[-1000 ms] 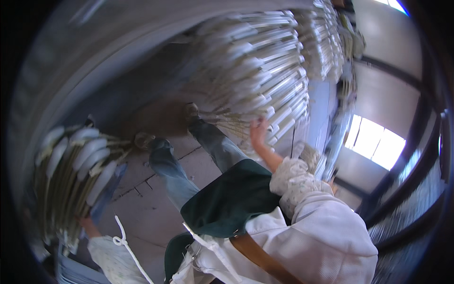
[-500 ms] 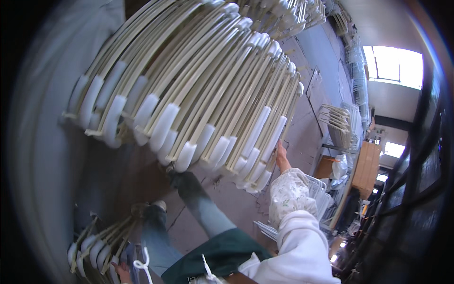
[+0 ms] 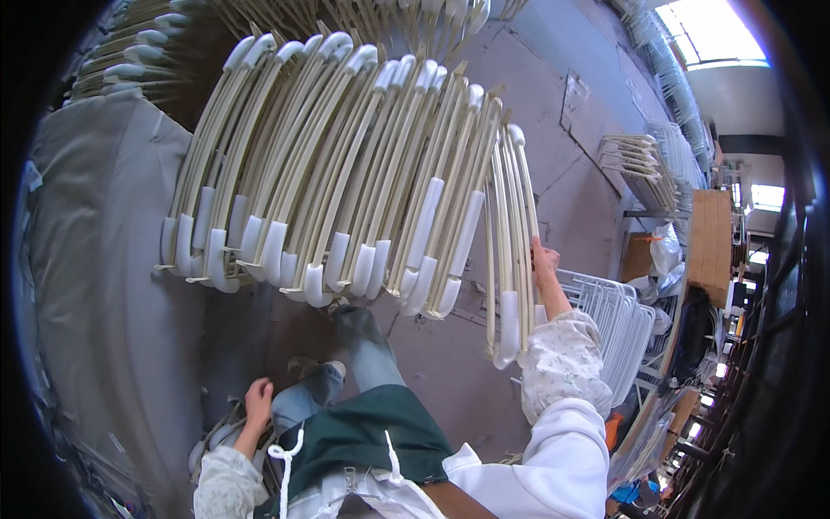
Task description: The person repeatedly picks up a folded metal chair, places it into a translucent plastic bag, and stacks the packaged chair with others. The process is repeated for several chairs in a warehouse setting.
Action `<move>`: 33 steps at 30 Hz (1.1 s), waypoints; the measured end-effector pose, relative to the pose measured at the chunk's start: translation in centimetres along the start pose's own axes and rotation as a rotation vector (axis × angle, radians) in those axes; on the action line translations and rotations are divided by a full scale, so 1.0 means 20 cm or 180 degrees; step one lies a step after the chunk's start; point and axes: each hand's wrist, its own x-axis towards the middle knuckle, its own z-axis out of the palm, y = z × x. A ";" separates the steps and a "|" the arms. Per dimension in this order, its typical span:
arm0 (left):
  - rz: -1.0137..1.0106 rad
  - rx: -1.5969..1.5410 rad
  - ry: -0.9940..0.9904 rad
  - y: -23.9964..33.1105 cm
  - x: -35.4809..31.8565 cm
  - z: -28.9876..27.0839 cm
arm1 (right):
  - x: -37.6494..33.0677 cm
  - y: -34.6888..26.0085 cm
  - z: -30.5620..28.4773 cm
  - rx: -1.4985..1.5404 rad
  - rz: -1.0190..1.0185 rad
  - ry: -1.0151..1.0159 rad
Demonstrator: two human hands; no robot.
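A long row of cream tubular metal frames (image 3: 346, 173) with white sleeves on their bends stands ahead of me. At its right end, a few frames lean apart from the row, leaving a gap. My right hand (image 3: 543, 261) is closed around the outer tube of this separated cream metal frame (image 3: 526, 195), its fingers partly hidden behind the tube. On the other side, my left hand (image 3: 258, 400) is raised beside my apron, fingers loosely curled and nothing visible in them. Below it, partly covered by my sleeve, are more cream frames (image 3: 226, 426) with white sleeves.
A grey cloth-covered stack (image 3: 104, 190) borders the left. More sleeved frames (image 3: 398, 22) stand beyond the row. At right are white wire frames (image 3: 605, 324), a cardboard box (image 3: 711, 246), a clear plastic bag (image 3: 666, 251) and another bundle of cream frames (image 3: 640, 164).
The right-end frames have come away from the row to the right with my right hand. My left hand has left the lower-left frames and risen. The view has shifted.
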 end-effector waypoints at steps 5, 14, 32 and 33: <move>0.1352 0.0310 -0.0094 0.91 0.16 0.29 | -0.08 -0.11 -0.14 0.0043 -0.0025 0.0120; 0.2405 0.0693 -0.0765 1.29 0.19 0.51 | -0.43 0.15 -0.13 0.0909 0.0568 0.0187; 0.4845 0.2069 -0.1466 1.75 0.84 1.33 | -1.47 0.07 -1.01 0.1130 0.0488 -0.0043; 0.4909 0.1963 -0.1398 1.74 0.89 1.28 | -1.47 0.05 -1.06 0.1042 0.0444 -0.0045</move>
